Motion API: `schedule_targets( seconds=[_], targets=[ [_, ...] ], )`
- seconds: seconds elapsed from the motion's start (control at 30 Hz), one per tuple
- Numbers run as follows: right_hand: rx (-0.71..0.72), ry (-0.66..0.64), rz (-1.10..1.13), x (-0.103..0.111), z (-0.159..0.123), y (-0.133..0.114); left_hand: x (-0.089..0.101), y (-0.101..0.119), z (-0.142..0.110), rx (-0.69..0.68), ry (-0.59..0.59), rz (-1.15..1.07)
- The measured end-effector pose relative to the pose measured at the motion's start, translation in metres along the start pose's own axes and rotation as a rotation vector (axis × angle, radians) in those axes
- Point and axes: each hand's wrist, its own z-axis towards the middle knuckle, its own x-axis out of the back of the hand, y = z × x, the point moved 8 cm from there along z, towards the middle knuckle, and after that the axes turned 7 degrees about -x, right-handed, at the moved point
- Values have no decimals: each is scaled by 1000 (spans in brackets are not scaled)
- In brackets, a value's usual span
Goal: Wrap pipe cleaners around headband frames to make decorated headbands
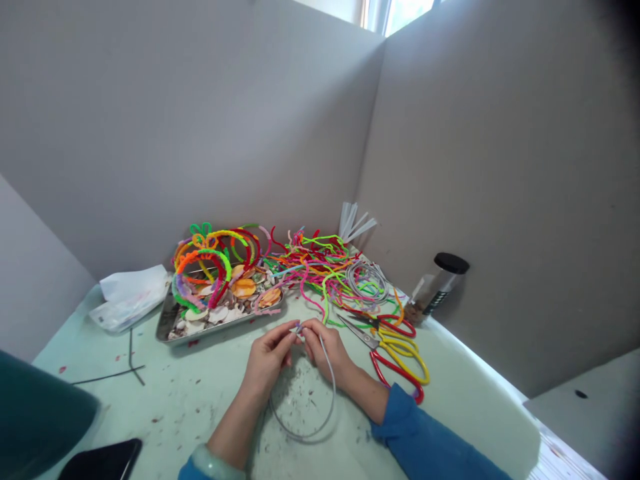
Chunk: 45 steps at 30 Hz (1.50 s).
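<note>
My left hand (pixel 273 348) and my right hand (pixel 327 350) meet over the table, fingertips pinched close together. Between them they grip a thin grey wire loop (pixel 334 395), which hangs down towards me in a rounded ring. A small purplish bit (pixel 299 327) shows at the fingertips where the wire ends come together; fingers hide most of it. Just beyond my hands are loose fuzzy pipe cleaners (pixel 327 270) in many colours. A coil of similar grey wire (pixel 367 280) lies among them.
Scissors with yellow (pixel 407 350) and red handles (pixel 397 373) lie right of my hands. Behind, a metal tray (pixel 223 333) holds shells (pixel 243 288) and pipe-cleaner rings (pixel 227 270). A black-lidded jar (pixel 440 287) stands right; a phone (pixel 103 460) and dark green object (pixel 40 413) are left.
</note>
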Motion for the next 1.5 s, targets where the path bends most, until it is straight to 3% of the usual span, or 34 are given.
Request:
schedule_targets(
  seconds=[0.37, 0.83, 1.17, 1.37, 1.5],
  targets=[
    [32, -3, 238, -2, 1, 1, 2, 1, -1, -3, 13, 2],
    [-13, 9, 243, 1, 2, 3, 2, 1, 0, -62, 16, 101],
    [-47, -3, 280, 1, 3, 5, 0, 14, -3, -329, 6, 356],
    [-54, 2, 294, 1, 2, 2, -3, 2, 0, -125, -20, 146],
    [-53, 10, 287, 1, 2, 2, -5, 4, 0, -98, -22, 72]
  ],
)
